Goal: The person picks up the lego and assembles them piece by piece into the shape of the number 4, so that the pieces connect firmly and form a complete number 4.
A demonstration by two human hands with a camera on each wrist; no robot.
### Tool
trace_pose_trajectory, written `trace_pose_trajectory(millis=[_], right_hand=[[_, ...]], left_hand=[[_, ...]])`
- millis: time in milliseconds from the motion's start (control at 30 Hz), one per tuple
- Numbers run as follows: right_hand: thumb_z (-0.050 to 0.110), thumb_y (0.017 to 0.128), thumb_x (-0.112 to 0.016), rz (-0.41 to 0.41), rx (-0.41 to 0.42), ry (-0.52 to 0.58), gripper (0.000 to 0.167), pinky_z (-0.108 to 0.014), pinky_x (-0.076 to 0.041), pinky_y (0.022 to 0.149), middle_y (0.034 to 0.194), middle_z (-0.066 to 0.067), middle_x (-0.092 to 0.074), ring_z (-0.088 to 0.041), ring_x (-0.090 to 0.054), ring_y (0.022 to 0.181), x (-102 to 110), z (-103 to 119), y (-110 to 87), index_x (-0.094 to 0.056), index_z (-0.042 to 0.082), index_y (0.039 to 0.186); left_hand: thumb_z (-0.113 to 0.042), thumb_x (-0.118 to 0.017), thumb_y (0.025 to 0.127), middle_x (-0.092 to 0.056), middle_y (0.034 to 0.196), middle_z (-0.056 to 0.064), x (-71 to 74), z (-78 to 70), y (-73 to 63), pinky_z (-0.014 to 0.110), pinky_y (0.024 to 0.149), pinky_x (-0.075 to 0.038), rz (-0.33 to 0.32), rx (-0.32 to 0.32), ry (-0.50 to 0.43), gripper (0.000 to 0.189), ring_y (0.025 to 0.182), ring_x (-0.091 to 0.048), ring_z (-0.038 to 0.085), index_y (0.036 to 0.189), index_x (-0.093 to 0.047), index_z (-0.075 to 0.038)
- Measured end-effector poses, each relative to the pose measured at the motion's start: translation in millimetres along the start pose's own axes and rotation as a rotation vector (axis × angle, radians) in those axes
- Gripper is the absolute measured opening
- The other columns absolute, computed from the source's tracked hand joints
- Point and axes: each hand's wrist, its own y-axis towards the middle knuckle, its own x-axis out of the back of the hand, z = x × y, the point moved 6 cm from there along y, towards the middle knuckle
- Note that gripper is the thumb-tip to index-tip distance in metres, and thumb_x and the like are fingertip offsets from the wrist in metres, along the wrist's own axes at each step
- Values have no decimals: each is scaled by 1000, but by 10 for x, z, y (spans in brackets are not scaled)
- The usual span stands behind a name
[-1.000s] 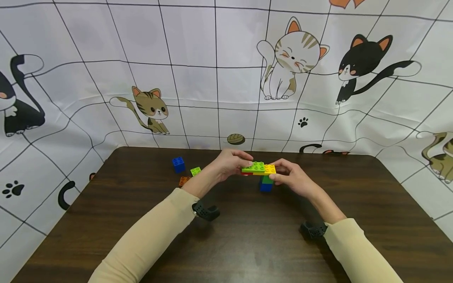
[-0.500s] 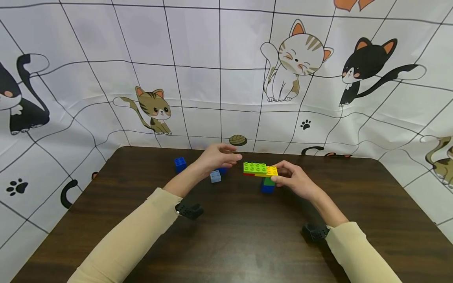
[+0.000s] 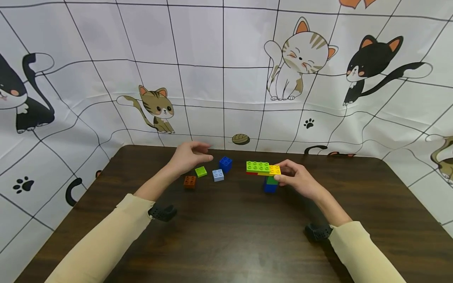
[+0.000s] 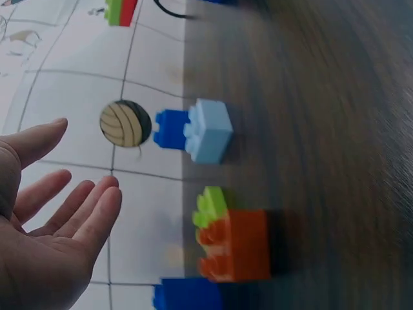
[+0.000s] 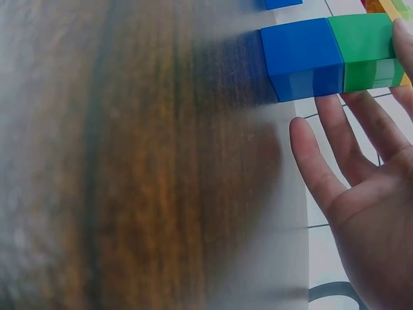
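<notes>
My right hand (image 3: 299, 179) pinches the yellow end of a toy brick stack between thumb and fingers. In this stack, a blue brick (image 3: 270, 188) is at the bottom and a green brick (image 3: 271, 180) on it. Across the top lie a yellow brick (image 3: 275, 169), a red one mostly hidden, and a lime brick (image 3: 257, 166) jutting left. The right wrist view shows fingertips right at the green brick (image 5: 368, 48). My left hand (image 3: 189, 158) holds nothing, fingers loosely extended above the loose bricks; in the left wrist view its palm (image 4: 58, 252) shows.
Loose on the dark wooden table (image 3: 226, 236) are an orange brick (image 3: 189, 182), a thin lime brick (image 3: 201, 171), a light blue brick (image 3: 218, 175) and a blue brick (image 3: 225, 164). Another blue brick (image 4: 188, 294) shows in the left wrist view. A cat-print curtain (image 3: 198, 78) hangs behind.
My left hand has let go of the stack's lime brick and moved left, uncovering the loose bricks beneath its path. My right hand stays on the stack.
</notes>
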Motion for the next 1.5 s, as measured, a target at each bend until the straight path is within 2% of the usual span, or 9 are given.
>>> trace_pose_trajectory(millis=[200, 367, 500, 733, 933, 1100, 1367, 1500], right_hand=[[11, 101, -67, 1, 6, 7, 34, -34, -60, 82, 126, -27, -64, -25, -64, 95, -10, -11, -8, -55, -4, 129], [10, 101, -66, -4, 12, 15, 34, -33, -60, 82, 126, -28, -63, -24, -65, 95, 0, -11, -6, -55, -6, 129], [10, 101, -66, 4, 13, 16, 33, -33, -60, 82, 126, -28, -63, -24, -64, 96, -10, -12, 2, -55, -6, 128], [9, 100, -67, 0, 7, 5, 32, -34, -60, 81, 126, -27, -63, -25, -64, 95, -9, -18, 0, -56, -3, 128], [11, 100, -68, 1, 1, -3, 33, -32, -60, 80, 126, -27, -63, -26, -64, 96, -14, -18, -1, -56, -3, 128], [12, 100, -68, 2, 0, -11, 34, -31, -59, 80, 125, -26, -63, -27, -64, 96, -16, -22, 2, -56, -2, 129], [10, 101, -66, 6, 14, -10, 33, -30, -59, 80, 126, -26, -64, -24, -64, 95, -18, -21, -8, -55, -3, 129], [9, 101, -65, 9, 31, -11, 32, -32, -59, 80, 124, -26, -64, -24, -65, 96, -24, -2, -10, -55, -5, 129]], left_hand=[[-16, -76, 93, -64, 130, 24, 22, 204, -29, 45, 95, -55, -4, -2, -19, 45, 116, -65, 34, 132, -64, 3], [-16, -78, 92, -64, 132, 24, 0, 332, -32, 47, 97, -54, -17, -7, 26, 49, 121, -62, 36, 135, -63, 2], [-14, -78, 91, -62, 135, 24, -46, 415, -33, 50, 100, -51, -4, -17, 77, 52, 125, -59, 39, 138, -61, 2], [-3, -77, 89, -63, 135, 24, -130, 439, -25, 56, 104, -46, 17, -78, 155, 49, 127, -58, 41, 136, -62, 4], [-2, -76, 88, -64, 132, 24, -150, 501, -14, 54, 101, -50, -37, -36, 239, 46, 121, -61, 40, 133, -65, 4], [0, -79, 84, -67, 127, 25, -163, 500, -14, 52, 98, -52, -72, -29, 270, 49, 116, -64, 40, 130, -66, 6], [2, -81, 82, -67, 126, 26, -196, 507, -1, 53, 97, -53, -56, 7, 314, 55, 115, -64, 41, 134, -63, 7], [3, -82, 81, -69, 120, 26, -206, 496, 8, 49, 91, -56, -54, 3, 318, 55, 108, -67, 39, 133, -63, 8]])
